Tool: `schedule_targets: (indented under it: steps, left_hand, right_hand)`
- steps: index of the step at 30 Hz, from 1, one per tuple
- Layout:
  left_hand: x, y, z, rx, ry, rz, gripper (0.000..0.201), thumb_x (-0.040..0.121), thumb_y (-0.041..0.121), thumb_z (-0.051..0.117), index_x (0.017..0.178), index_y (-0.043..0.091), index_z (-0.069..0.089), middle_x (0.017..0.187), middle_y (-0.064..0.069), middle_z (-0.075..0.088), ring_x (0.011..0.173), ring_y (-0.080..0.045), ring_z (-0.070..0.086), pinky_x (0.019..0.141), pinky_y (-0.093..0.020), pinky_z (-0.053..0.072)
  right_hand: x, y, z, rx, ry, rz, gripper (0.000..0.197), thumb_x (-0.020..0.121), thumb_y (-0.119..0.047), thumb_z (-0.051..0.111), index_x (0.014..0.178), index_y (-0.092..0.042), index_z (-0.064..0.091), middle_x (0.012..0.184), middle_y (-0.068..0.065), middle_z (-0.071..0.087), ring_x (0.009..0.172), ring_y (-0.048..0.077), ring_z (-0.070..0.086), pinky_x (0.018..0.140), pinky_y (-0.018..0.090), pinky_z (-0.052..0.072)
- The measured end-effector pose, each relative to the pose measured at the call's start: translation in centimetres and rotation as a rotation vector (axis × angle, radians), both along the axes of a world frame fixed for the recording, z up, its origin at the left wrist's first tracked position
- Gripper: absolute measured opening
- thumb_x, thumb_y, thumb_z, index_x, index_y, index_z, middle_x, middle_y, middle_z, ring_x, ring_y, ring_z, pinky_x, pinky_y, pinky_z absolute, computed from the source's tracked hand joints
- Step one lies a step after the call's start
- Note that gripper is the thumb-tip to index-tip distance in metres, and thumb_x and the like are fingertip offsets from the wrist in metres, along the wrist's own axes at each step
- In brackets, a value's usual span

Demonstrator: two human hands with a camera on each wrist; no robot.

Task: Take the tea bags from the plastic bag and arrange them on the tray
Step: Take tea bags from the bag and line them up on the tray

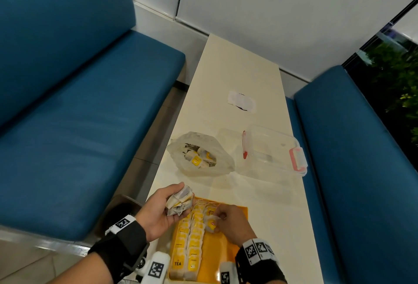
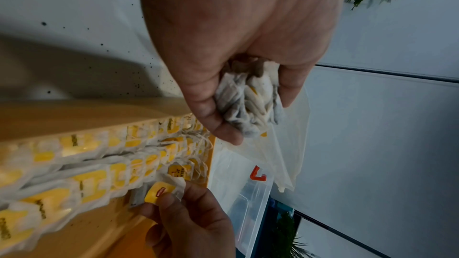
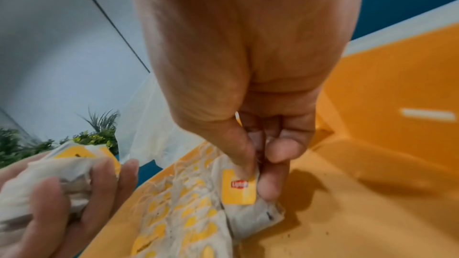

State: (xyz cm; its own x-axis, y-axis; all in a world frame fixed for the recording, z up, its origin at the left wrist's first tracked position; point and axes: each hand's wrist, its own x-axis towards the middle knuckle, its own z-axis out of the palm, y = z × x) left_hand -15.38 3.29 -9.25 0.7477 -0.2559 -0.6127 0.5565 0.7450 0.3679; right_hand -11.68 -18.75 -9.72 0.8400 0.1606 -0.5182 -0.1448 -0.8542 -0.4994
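Note:
An orange tray [image 1: 228, 258] lies at the table's near edge with two rows of yellow-tagged tea bags [image 1: 190, 238] along its left side. My left hand [image 1: 167, 206] hovers palm-up over the tray's far left corner and grips a bunch of tea bags [image 1: 179, 201] [image 2: 248, 101] [image 3: 49, 174]. My right hand [image 1: 226, 222] pinches one tea bag [image 1: 211, 223] [image 3: 239, 187] [image 2: 159, 193] by its yellow tag, low over the tray beside the second row. Farther back, the open plastic bag [image 1: 201, 154] holds more tea bags.
A clear plastic box [image 1: 271, 150] with pink latches stands right of the bag. Farther up the narrow white table [image 1: 244, 68] lies a white sticker [image 1: 242, 101]. Blue benches [image 1: 79, 114] flank the table on both sides. The tray's right half [image 3: 372, 183] is bare orange.

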Motion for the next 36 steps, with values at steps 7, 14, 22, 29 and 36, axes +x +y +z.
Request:
schedule_targets:
  steps: [7,14,22,29,36]
  left_hand:
    - [0.0,0.1,0.0,0.017,0.005,-0.006,0.035,0.093,0.028,0.064,0.113,-0.001,0.067,0.097,-0.019,0.071,0.075,-0.023,0.071,0.065,-0.032,0.060]
    - [0.0,0.0,-0.1,0.038,0.005,-0.008,0.043,0.092,0.029,0.065,0.121,-0.003,0.066,0.099,-0.019,0.072,0.078,-0.024,0.071,0.066,-0.031,0.060]
    - [0.0,0.1,-0.5,0.034,0.020,-0.002,0.053,0.093,0.029,0.065,0.129,-0.009,0.061,0.103,-0.021,0.068,0.081,-0.025,0.068,0.065,-0.032,0.061]
    - [0.0,0.2,-0.2,0.002,0.022,-0.003,0.037,0.092,0.031,0.064,0.113,0.000,0.067,0.099,-0.021,0.068,0.076,-0.026,0.069,0.066,-0.034,0.059]
    - [0.1,0.0,0.3,-0.028,0.018,-0.022,0.038,0.096,0.031,0.059,0.119,0.002,0.070,0.108,-0.022,0.070,0.083,-0.029,0.069,0.071,-0.036,0.058]
  right_hand:
    - [-0.5,0.6,-1.2,0.049,-0.085,-0.214,0.021,0.083,-0.003,0.066,0.079,-0.024,0.068,0.072,-0.006,0.069,0.066,0.007,0.065,0.065,0.022,0.054]
    - [-0.9,1.1,-1.9,0.064,-0.136,-0.395,0.018,0.080,-0.007,0.075,0.080,-0.023,0.066,0.078,-0.008,0.067,0.073,0.008,0.064,0.056,0.009,0.044]
    - [-1.2,1.5,-2.4,0.033,-0.150,-0.493,0.006,0.080,-0.011,0.073,0.080,-0.016,0.069,0.079,-0.003,0.069,0.076,0.012,0.063,0.059,0.013,0.042]
    - [-1.2,1.3,-1.8,0.030,-0.134,-0.401,0.017,0.084,-0.011,0.066,0.076,-0.024,0.073,0.078,-0.011,0.070,0.077,0.008,0.064,0.061,0.012,0.044]
    - [-1.1,2.3,2.9,0.299,-0.315,-0.267,0.017,0.085,-0.010,0.071,0.091,-0.026,0.072,0.092,-0.008,0.072,0.081,0.005,0.066,0.072,0.012,0.049]
